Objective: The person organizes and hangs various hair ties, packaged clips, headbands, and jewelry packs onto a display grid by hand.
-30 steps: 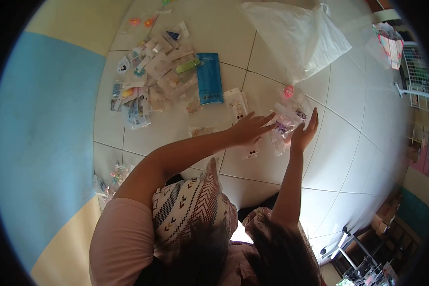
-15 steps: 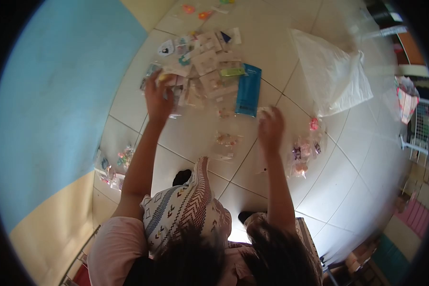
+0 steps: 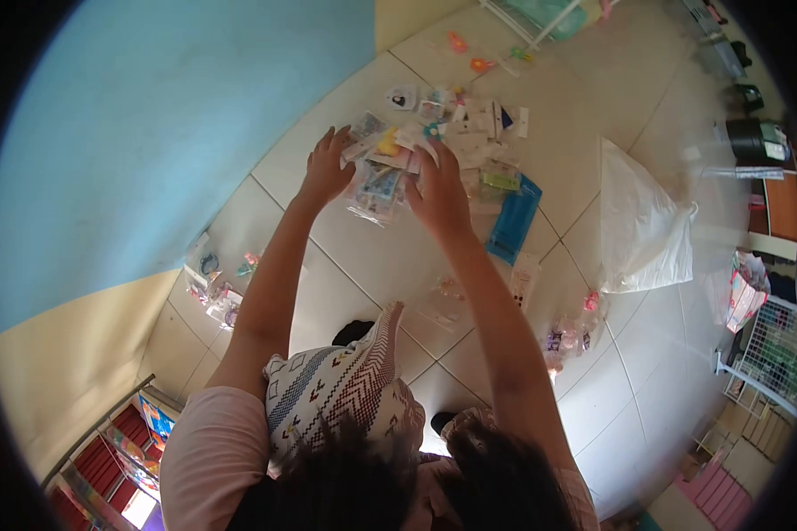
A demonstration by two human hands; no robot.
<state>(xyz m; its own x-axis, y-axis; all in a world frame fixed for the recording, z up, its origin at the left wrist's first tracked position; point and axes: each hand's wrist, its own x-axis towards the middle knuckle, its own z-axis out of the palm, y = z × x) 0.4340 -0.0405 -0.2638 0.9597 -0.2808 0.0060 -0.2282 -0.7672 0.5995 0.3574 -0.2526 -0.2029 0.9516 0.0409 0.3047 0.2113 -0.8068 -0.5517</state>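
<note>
A pile of small clear packets [image 3: 383, 184] lies on the tiled floor, several with pale cards inside. My left hand [image 3: 330, 170] is at the pile's left edge, fingers spread. Over the middle of the pile, my right hand [image 3: 441, 196] has its fingers stretched forward and thumb apart; its fingertips reach the packets. Between the hands a yellow item [image 3: 388, 142] shows on top. A blue pouch [image 3: 514, 219] lies right of my right hand. Whether the fingertips press on the packets is hard to see.
A white plastic bag [image 3: 642, 226] lies to the right. Packets with pink and purple items [image 3: 568, 339] sit near my right forearm, more packets [image 3: 214, 296] by the wall at left. Orange flower-shaped items [image 3: 480, 65] lie beyond the pile, near a white wire rack [image 3: 527, 31].
The view has swung left, so the floor items appear further right. My right hand has moved from beside the blue pouch to the pile. My left hand stays at the pile's left side.
</note>
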